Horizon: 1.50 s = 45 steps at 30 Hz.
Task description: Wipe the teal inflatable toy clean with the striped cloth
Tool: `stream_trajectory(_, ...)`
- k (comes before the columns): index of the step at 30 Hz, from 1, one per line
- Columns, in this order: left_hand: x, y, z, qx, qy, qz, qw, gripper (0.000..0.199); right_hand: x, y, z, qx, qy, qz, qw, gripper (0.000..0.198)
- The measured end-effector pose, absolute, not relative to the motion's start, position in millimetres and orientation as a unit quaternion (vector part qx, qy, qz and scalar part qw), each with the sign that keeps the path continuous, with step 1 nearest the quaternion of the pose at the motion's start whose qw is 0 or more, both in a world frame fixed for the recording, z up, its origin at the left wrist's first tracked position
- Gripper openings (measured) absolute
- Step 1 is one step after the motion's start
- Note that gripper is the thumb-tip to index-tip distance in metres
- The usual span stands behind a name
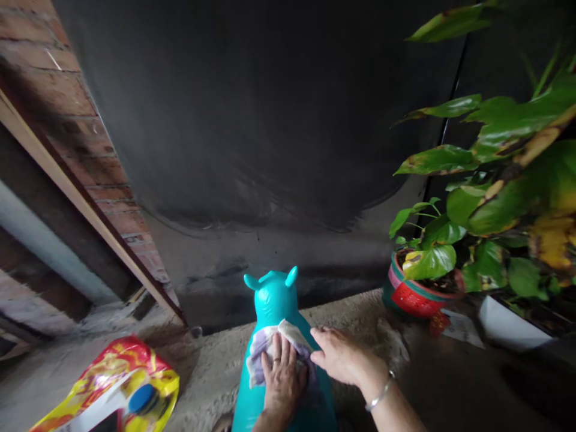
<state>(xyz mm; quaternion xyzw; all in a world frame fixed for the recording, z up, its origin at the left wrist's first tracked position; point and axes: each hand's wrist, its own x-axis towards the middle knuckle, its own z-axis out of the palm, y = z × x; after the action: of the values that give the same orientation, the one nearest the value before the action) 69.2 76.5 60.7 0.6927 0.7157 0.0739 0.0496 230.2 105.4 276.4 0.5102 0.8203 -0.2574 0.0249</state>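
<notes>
Pressing flat with fingers spread, the left hand (282, 379) lies on a pale lilac-and-white cloth (270, 348) draped over the back of a teal, smooth plastic animal-shaped toy with two small horns (275, 300). A ring shows on one finger. The right hand (341, 358) rests just beside it, palm down and fingers loosely extended, its fingertips touching the cloth's right edge and the toy's flank; neither hand is clenched around anything. A thin silver bangle (380, 393) circles the right wrist.

The toy stands upright at the bottom centre of the view, its head pointing away from the person, on a rough, sandy concrete floor (211, 372). Open floor lies on both sides of the toy. To the left, near the lower edge, lies a shiny red-and-yellow plastic bag (117, 390), well apart from the toy. To the right stands a red woven plastic pot (416, 297) holding a green-leaved plant (499, 198), whose large leaves overhang the right side of the view. Beside the pot is a white rectangular planter (508, 324). Ahead, the floor ends against a dark, blackened wall (270, 120); a red brick wall (63, 90) and a slanting pale wooden beam (85, 210) close the left side.
</notes>
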Motion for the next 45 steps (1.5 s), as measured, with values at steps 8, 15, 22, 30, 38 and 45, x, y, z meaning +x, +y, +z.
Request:
stream_trajectory(8, 59.1, 25.0, 39.5, 0.723, 0.690, 0.028, 0.031, 0.058, 244.1, 104.5, 266.9, 0.511, 0.818, -0.262, 0.003, 0.043)
stream_trajectory(15, 65.2, 60.1, 69.9, 0.778, 0.618, 0.020, 0.115, 0.071, 251.4, 101.6, 263.4, 0.517, 0.813, -0.268, -0.012, 0.047)
stream_trajectory(22, 102.0, 124.4, 77.5, 0.801, 0.587, 0.059, 0.105, 0.067, 241.7, 105.7, 264.9, 0.521, 0.812, -0.265, 0.004, 0.036)
stream_trajectory(30, 95.6, 26.1, 18.9, 0.781, 0.621, 0.044, 0.049, 0.037, 258.7, 107.1, 264.3, 0.530, 0.803, -0.272, -0.018, 0.046)
stream_trajectory(38, 117.5, 102.1, 74.5, 0.810, 0.577, 0.011, 0.103, 0.057, 258.5, 104.7, 261.5, 0.529, 0.800, -0.283, -0.016, 0.046)
stream_trajectory(45, 105.9, 54.5, 53.3, 0.779, 0.622, 0.022, 0.079, 0.042, 257.3, 109.2, 263.5, 0.529, 0.800, -0.281, -0.012, 0.045)
